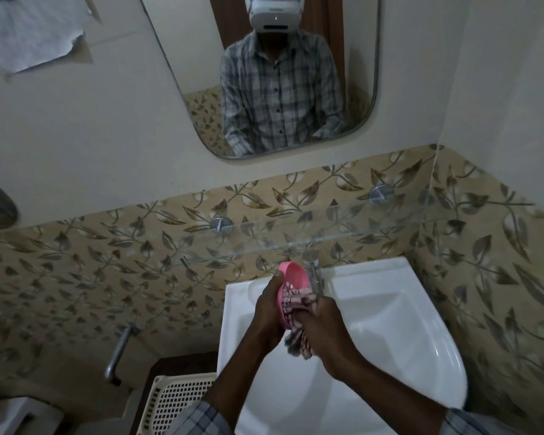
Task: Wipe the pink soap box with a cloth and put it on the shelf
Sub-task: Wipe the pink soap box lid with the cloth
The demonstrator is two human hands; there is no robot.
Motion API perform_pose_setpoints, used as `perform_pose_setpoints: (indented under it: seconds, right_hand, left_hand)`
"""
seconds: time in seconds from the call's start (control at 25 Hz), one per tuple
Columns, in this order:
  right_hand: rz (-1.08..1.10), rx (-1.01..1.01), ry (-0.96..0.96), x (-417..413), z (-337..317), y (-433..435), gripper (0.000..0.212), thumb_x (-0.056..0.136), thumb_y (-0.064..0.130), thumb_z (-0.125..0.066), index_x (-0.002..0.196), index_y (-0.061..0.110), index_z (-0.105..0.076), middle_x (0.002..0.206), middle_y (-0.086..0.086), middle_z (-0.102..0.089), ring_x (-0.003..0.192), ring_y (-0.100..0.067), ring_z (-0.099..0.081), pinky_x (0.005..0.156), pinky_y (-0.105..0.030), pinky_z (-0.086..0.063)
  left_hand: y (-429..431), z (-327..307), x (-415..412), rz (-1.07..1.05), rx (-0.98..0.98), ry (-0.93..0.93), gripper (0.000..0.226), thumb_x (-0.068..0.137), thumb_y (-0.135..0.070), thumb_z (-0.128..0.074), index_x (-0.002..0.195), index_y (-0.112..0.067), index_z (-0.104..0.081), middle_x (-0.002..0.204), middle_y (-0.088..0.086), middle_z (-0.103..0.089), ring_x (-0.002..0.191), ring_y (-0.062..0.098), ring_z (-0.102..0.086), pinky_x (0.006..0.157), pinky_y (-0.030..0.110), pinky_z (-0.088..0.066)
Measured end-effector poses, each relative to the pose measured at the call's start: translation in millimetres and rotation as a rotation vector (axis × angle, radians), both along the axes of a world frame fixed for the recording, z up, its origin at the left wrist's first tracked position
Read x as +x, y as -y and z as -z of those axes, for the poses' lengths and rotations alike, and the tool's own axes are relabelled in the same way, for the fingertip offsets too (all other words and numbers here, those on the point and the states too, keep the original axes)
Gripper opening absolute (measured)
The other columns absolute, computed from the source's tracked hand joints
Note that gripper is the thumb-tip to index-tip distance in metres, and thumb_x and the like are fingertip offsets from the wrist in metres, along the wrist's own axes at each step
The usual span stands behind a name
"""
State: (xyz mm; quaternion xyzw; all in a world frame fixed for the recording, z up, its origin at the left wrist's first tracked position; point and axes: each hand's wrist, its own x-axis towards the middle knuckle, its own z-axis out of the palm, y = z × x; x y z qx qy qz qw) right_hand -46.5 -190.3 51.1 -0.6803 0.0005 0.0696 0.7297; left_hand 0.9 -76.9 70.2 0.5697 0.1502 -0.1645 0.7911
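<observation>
The pink soap box (296, 275) is held on edge above the white sink (390, 324), its hollow side facing right. My left hand (269, 304) grips it from the left, thumb over its rim. My right hand (322, 328) holds a checked pink-and-dark cloth (297, 304) bunched against the inside of the box, with a tail of cloth hanging below. The glass shelf (343, 238) runs along the leaf-patterned wall just above and behind the box, on two round metal mounts.
A chrome tap (314, 274) stands right behind the box. A mirror (277, 73) hangs above the shelf. A cream perforated basket (176, 400) sits left of the sink, and a metal pipe (118, 353) juts from the wall beside it.
</observation>
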Motion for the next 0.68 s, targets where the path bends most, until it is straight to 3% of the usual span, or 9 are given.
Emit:
perform_pose_setpoints:
  seconds: [0.12,0.2,0.24,0.32,0.44,0.48,0.56,0.6,0.68]
  right_hand:
    - [-0.116,-0.731,1.052,15.1,12.8,37.8,0.034,0.073,-0.005,-0.061,0.097,0.015,-0.075,0.091,-0.006,-0.076,0.087,-0.025,-0.071,0.083,-0.039,-0.056]
    - [-0.166,-0.993,1.362,35.6,8.8,62.1,0.033,0.073,-0.006,-0.074,0.101,0.01,-0.078,0.104,-0.008,-0.077,0.099,-0.025,-0.071,0.099,-0.044,-0.052]
    - [-0.142,-1.015,1.329,38.1,8.6,63.1,0.036,0.068,-0.006,-0.079,0.101,0.008,-0.078,0.103,-0.01,-0.077,0.096,-0.026,-0.073,0.097,-0.043,-0.053]
    - [-0.048,-0.822,0.954,27.7,6.3,40.7,0.035,0.065,-0.007,-0.076,0.096,0.008,-0.076,0.089,-0.011,-0.077,0.079,-0.03,-0.073,0.078,-0.043,-0.06]
    - [0.027,-0.091,0.016,8.6,-18.3,-4.5,0.02,0.088,0.008,-0.057,0.094,0.018,-0.074,0.073,-0.003,-0.077,0.061,-0.022,-0.074,0.055,-0.038,-0.063]
    - [0.121,0.003,-0.069,11.9,-22.0,-8.3,0.019,0.09,0.012,-0.057,0.096,0.017,-0.074,0.078,-0.001,-0.078,0.065,-0.016,-0.075,0.06,-0.034,-0.064]
    - [0.091,-0.083,0.092,14.8,-25.4,-2.8,0.017,0.09,0.01,-0.057,0.092,0.01,-0.074,0.077,0.003,-0.075,0.065,-0.008,-0.071,0.06,-0.028,-0.06]
    - [-0.065,-0.152,0.314,12.5,-20.4,5.6,0.016,0.088,0.007,-0.056,0.09,0.005,-0.072,0.074,0.004,-0.071,0.063,-0.008,-0.068,0.061,-0.028,-0.057]
    - [-0.282,-0.667,1.099,17.2,-10.4,31.2,0.017,0.085,0.001,-0.06,0.095,0.005,-0.073,0.088,0.0,-0.073,0.08,-0.015,-0.068,0.085,-0.033,-0.055]
  left_hand:
    - [-8.8,-8.4,3.8,0.067,0.042,-0.112,0.051,0.099,-0.042,-0.045,0.124,-0.001,-0.063,0.106,0.024,-0.07,0.093,0.033,-0.067,0.081,0.04,-0.056]
    - [-9.6,-11.0,3.7,0.13,0.026,-0.172,0.053,0.099,-0.044,-0.043,0.119,0.0,-0.065,0.104,0.022,-0.071,0.092,0.032,-0.066,0.081,0.041,-0.054]
    - [-9.1,-12.1,5.7,0.118,-0.016,-0.18,0.054,0.099,-0.044,-0.043,0.119,0.001,-0.064,0.103,0.022,-0.071,0.092,0.032,-0.066,0.082,0.042,-0.053]
    - [-5.3,-6.8,5.8,0.021,-0.09,-0.169,0.056,0.099,-0.046,-0.043,0.118,0.003,-0.063,0.097,0.023,-0.073,0.093,0.034,-0.066,0.082,0.044,-0.054]
    - [-0.6,11.0,-1.2,-0.072,-0.081,-0.06,0.057,0.094,-0.051,-0.047,0.111,-0.001,-0.067,0.093,0.02,-0.077,0.089,0.034,-0.073,0.072,0.038,-0.06]
    - [-1.0,15.3,-2.8,-0.079,-0.071,-0.028,0.058,0.093,-0.052,-0.048,0.113,-0.002,-0.068,0.098,0.02,-0.077,0.09,0.034,-0.074,0.07,0.037,-0.061]
    - [-7.6,13.1,-2.1,-0.081,-0.078,-0.019,0.061,0.095,-0.051,-0.047,0.12,0.002,-0.064,0.108,0.023,-0.073,0.098,0.035,-0.072,0.076,0.038,-0.061]
    - [-13.5,10.1,2.4,-0.063,-0.07,-0.047,0.062,0.097,-0.049,-0.045,0.125,0.004,-0.06,0.116,0.027,-0.068,0.106,0.038,-0.068,0.088,0.043,-0.058]
    - [-25.3,0.6,7.5,0.054,-0.053,-0.133,0.06,0.098,-0.046,-0.046,0.127,0.005,-0.059,0.126,0.032,-0.061,0.113,0.042,-0.061,0.1,0.05,-0.048]
